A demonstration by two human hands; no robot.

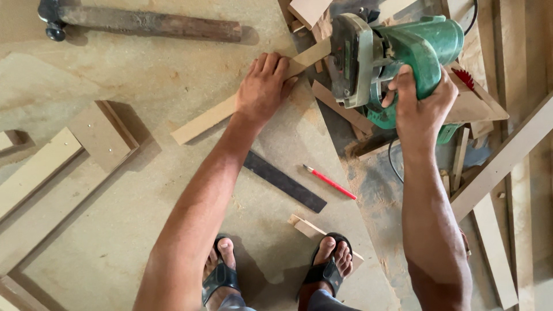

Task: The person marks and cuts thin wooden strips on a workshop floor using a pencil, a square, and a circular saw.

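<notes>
On the sawdust-strewn floor nearest the wearer, two feet in dark sandals stand beside a small wood offcut. Just beyond them lie a dark flat ruler and a red pencil, close together but not touching. Both forearms stretch forward and down from the bottom edge. The left hand lies palm down, fingers together and nearly flat, pressing on a long pale wooden strip that runs slantwise up to the saw. The right hand is clamped around the handle of a green circular saw, whose grey guard meets the far end of the strip. The saw rests over a brown board, with more planks at the right. No labels can be made out. To the left lies an L-shaped wooden piece, and farthest off, at the top edge, a hammer with a worn wooden handle.
</notes>
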